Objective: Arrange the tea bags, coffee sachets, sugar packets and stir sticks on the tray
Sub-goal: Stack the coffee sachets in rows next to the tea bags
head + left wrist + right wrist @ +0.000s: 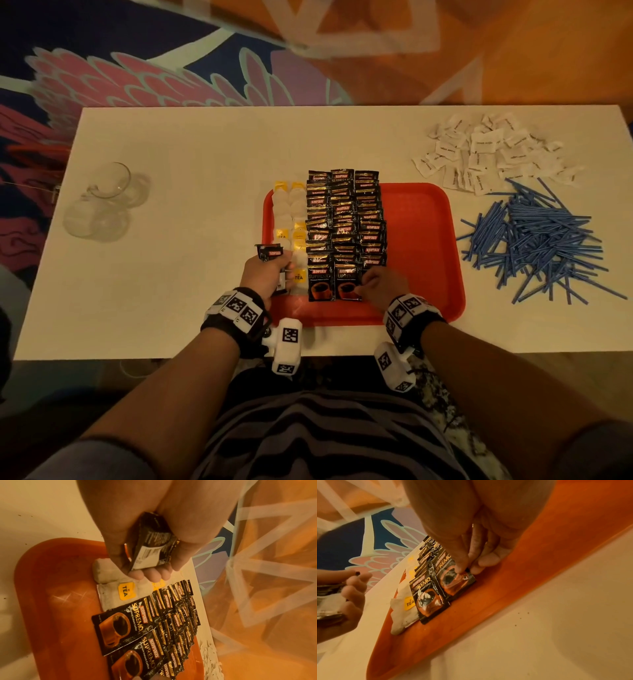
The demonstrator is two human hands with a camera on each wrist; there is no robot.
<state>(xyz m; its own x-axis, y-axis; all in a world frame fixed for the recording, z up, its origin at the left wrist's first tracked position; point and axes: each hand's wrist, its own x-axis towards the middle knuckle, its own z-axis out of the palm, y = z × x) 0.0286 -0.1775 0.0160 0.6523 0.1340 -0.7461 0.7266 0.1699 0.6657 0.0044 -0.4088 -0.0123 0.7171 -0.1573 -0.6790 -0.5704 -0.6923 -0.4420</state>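
A red tray (421, 240) lies mid-table. Two columns of tea bags (289, 219) with yellow tags fill its left side. Beside them run three overlapping columns of black coffee sachets (346, 222). My left hand (270, 274) hovers over the tray's near-left corner and grips a small bundle of coffee sachets (152, 547). My right hand (368, 284) is at the near end of the columns, thumb on top of the front coffee sachet (453, 585) and fingers at its edge, pinching it. White sugar packets (493, 150) and blue stir sticks (537, 240) lie in loose heaps on the table right of the tray.
Two clear glass cups (102, 202) stand at the table's left. The tray's right half is bare red plastic. The white table (191, 144) sits over a patterned carpet, and its near edge is just in front of my body.
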